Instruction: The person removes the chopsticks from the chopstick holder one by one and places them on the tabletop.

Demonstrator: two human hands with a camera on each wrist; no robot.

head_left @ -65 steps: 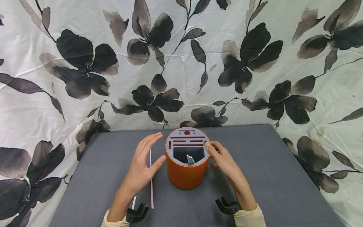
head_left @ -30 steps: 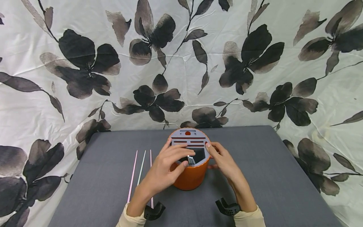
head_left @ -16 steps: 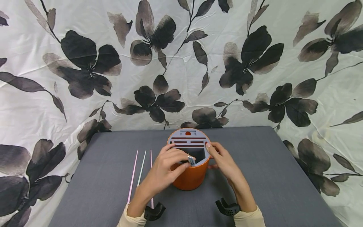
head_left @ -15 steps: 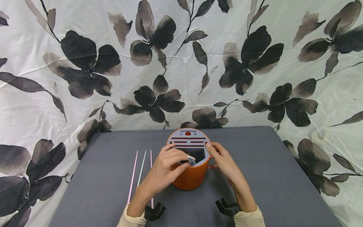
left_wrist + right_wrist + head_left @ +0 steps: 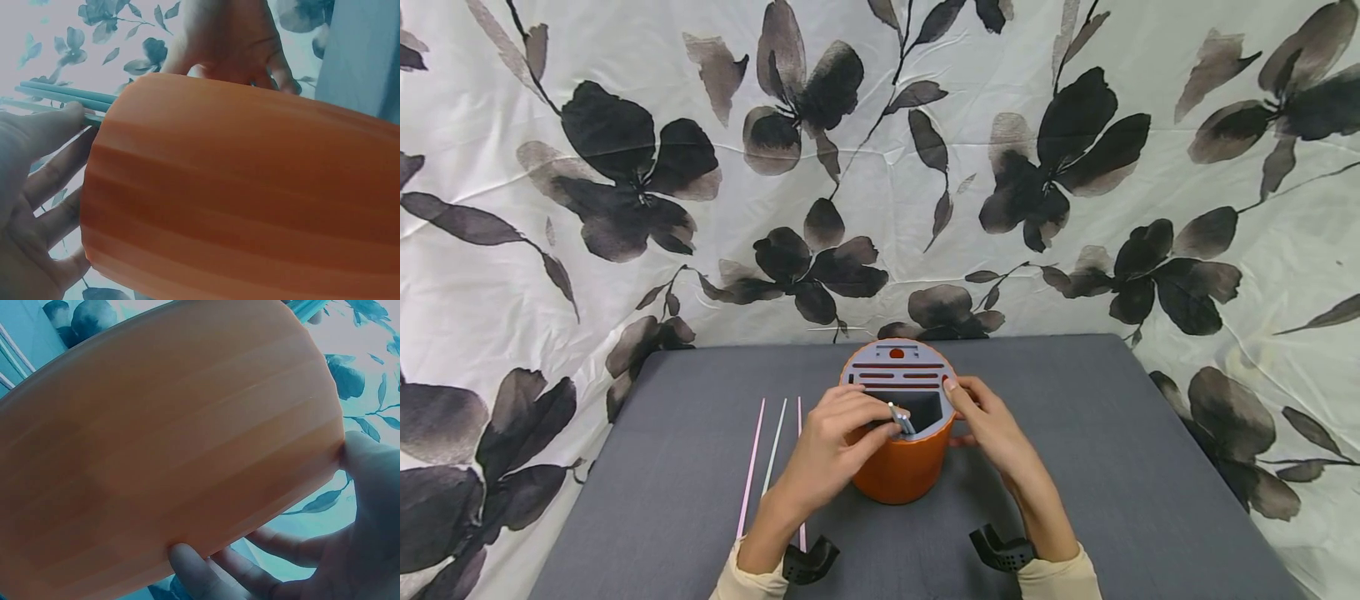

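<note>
An orange ribbed cylindrical container (image 5: 898,475) stands upright on a plain grey worktop (image 5: 1112,467), one hand at each side of it. Nearest, on the container's near side, two cream sleeves (image 5: 752,579) end at wrists that each carry a black curved device (image 5: 808,562). At the container's right wall, the right hand (image 5: 996,429) has its fingers clamped on it, thumb at the rim. At the container's left, the left hand (image 5: 831,446) reaches to the rim, thumb and fingers pinched on slim pale grey rods (image 5: 907,425); how many it grips I cannot tell. The rods lean in the large dark opening on the container's near side. Left of the container, two long thin pink sticks (image 5: 750,475) lie with a whitish stick (image 5: 775,442) between them, partly covered by the left hand and wrist. Behind the opening, the container's lavender-grey top panel (image 5: 897,372) bears several narrow slots. Beyond the container, past the worktop's far edge, hangs a white fabric sheet (image 5: 880,208) printed with dark flowers and leaves.
</note>
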